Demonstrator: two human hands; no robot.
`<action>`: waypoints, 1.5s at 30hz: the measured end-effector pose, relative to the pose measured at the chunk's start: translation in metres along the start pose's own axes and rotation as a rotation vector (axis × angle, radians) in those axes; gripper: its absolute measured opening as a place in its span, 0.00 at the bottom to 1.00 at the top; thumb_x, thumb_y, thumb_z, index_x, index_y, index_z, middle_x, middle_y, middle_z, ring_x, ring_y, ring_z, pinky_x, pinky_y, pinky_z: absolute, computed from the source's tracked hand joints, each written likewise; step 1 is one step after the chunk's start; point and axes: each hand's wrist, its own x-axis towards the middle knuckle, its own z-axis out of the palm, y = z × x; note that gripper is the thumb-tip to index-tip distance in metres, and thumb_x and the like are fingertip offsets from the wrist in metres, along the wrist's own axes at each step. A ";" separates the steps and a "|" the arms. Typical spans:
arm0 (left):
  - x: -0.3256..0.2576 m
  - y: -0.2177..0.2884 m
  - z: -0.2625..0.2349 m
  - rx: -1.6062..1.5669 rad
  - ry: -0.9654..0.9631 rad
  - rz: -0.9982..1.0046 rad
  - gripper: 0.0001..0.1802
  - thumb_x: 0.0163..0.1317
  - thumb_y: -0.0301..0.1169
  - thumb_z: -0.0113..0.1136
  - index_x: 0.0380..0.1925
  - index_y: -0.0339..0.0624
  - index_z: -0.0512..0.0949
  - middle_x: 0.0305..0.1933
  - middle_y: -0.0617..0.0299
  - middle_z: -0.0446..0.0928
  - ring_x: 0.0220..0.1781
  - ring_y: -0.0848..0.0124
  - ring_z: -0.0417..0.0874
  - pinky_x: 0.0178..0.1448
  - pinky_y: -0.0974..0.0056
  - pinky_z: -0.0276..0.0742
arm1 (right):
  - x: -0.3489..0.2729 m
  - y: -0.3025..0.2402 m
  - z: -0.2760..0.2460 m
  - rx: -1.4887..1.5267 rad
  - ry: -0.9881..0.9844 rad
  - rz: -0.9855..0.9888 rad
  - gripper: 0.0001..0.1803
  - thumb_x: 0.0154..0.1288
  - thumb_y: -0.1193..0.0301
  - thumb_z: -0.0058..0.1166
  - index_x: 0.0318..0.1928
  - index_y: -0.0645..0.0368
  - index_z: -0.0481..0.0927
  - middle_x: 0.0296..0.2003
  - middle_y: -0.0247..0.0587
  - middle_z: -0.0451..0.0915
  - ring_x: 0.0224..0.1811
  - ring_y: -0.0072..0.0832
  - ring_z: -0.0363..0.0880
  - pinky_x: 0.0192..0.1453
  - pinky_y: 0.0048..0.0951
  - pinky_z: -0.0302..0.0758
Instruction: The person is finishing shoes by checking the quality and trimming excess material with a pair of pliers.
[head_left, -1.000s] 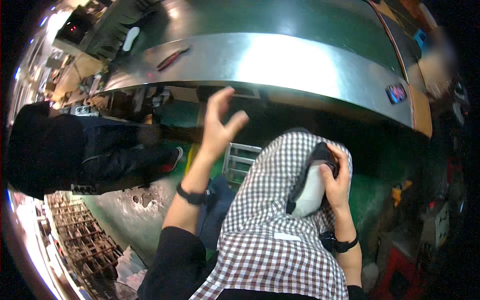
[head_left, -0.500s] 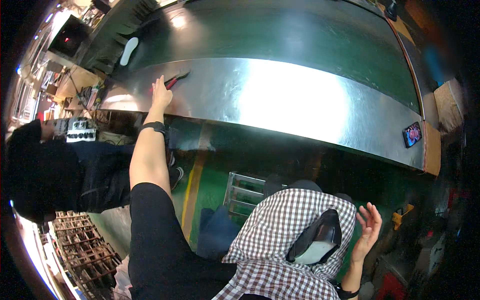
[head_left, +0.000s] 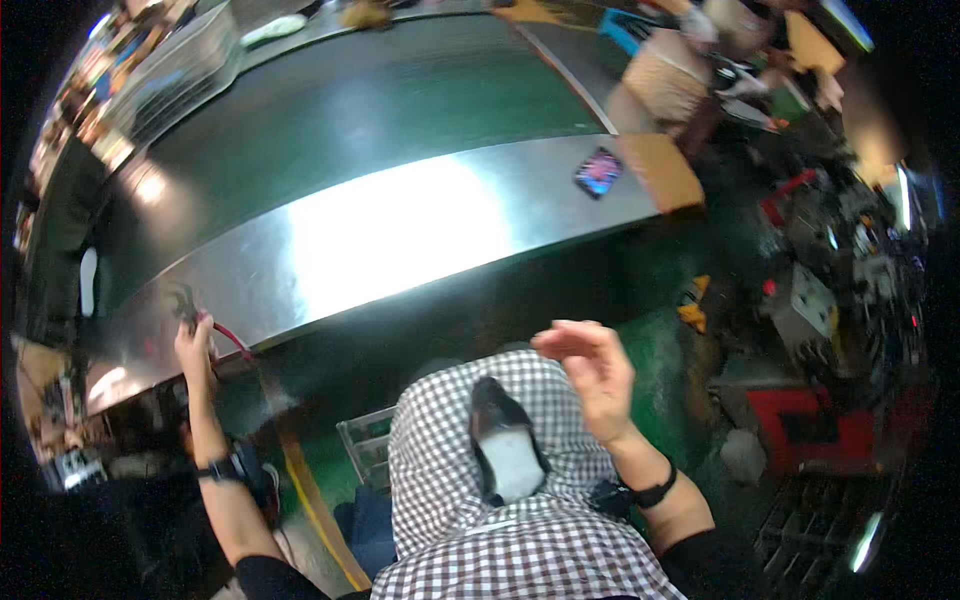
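Observation:
At the left end of the metal bench my left hand (head_left: 193, 350) is closed around a pair of pliers (head_left: 184, 300). The dark jaws point away from me, and one red handle sticks out to the right of the fist. A black shoe (head_left: 494, 408) with a pale grey-white panel lies on the checked apron (head_left: 440, 430) across my lap, its toe pointing away. Just right of and above the shoe, my right hand (head_left: 597, 380) hangs in the air with curved fingers, thumb apart, holding nothing.
The metal bench ledge (head_left: 250, 270) runs alongside a dark green belt (head_left: 380, 120). A lit phone (head_left: 599, 173) lies by the cardboard (head_left: 662, 170) at the right end. A white insole-shaped piece (head_left: 88, 282) lies far left; a clear crate (head_left: 180, 75) stands behind.
My left hand has taken hold of the pliers, which lay on the ledge beside it. The view has swung right, and my right hand has come in closer to the shoe.

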 end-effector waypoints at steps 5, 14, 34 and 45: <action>-0.190 0.115 0.102 -0.283 -0.179 0.154 0.14 0.67 0.36 0.64 0.47 0.39 0.79 0.24 0.75 0.68 0.17 0.87 0.60 0.19 0.76 0.51 | -0.011 -0.053 0.034 0.060 -0.332 -0.055 0.24 0.68 0.76 0.59 0.64 0.63 0.71 0.58 0.44 0.74 0.64 0.32 0.75 0.69 0.35 0.73; -0.348 0.186 0.212 -0.476 -0.660 0.271 0.19 0.65 0.32 0.63 0.54 0.34 0.81 0.63 0.53 0.72 0.69 0.61 0.69 0.65 0.60 0.73 | -0.078 -0.066 0.016 0.389 -0.505 0.454 0.20 0.76 0.68 0.53 0.61 0.63 0.67 0.52 0.42 0.77 0.52 0.28 0.81 0.53 0.33 0.82; -0.344 0.080 0.256 -0.236 -0.586 0.142 0.61 0.43 0.29 0.76 0.77 0.37 0.50 0.73 0.42 0.61 0.75 0.55 0.63 0.78 0.57 0.59 | -0.113 -0.076 -0.049 0.077 -0.564 0.850 0.22 0.75 0.64 0.52 0.63 0.63 0.76 0.52 0.36 0.82 0.54 0.23 0.82 0.45 0.22 0.75; -0.354 0.089 0.252 -0.116 -0.480 0.234 0.62 0.42 0.28 0.74 0.76 0.32 0.48 0.76 0.42 0.58 0.77 0.53 0.61 0.80 0.56 0.56 | -0.119 -0.085 -0.036 0.082 -0.436 0.825 0.19 0.77 0.62 0.51 0.58 0.63 0.79 0.48 0.38 0.84 0.52 0.22 0.82 0.46 0.21 0.73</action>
